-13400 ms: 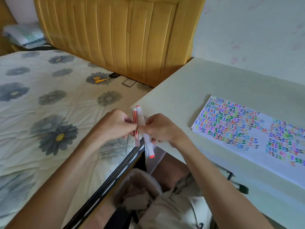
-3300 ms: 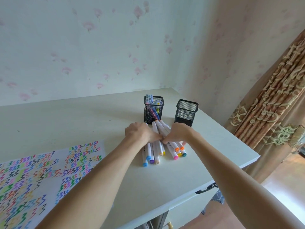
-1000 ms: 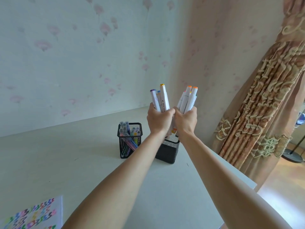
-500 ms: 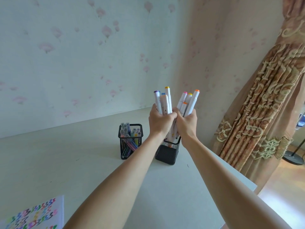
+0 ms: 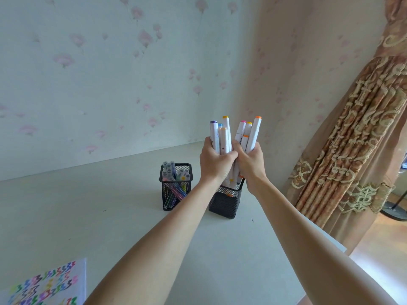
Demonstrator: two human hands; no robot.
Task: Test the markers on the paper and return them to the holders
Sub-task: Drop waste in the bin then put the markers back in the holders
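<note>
Head view. Left hand (image 5: 214,160) and right hand (image 5: 250,161) pressed together at centre frame, each clenched around part of an upright bundle of white markers (image 5: 234,135). The coloured caps (purple, blue, yellow, pink, orange) project from the fists toward 12 o'clock; the lower ends emerge beneath the hands and enter the mouth of the right mesh holder (image 5: 225,200), which stands on the desk (image 5: 110,216) directly under the hands. The fingers (image 5: 231,155) of the left hand wrap the barrels from the 9 o'clock side, and those of the right hand from the 3 o'clock side, so that the bundle lies enclosed between the two palms. The left mesh holder (image 5: 176,186), at 9 o'clock of the right one and just apart from it, contains further markers, caps up. The test paper (image 5: 48,285), covered in coloured zigzag strokes, lies at 7 o'clock near the frame corner. A patterned curtain (image 5: 352,139) hangs at 3 o'clock.
</note>
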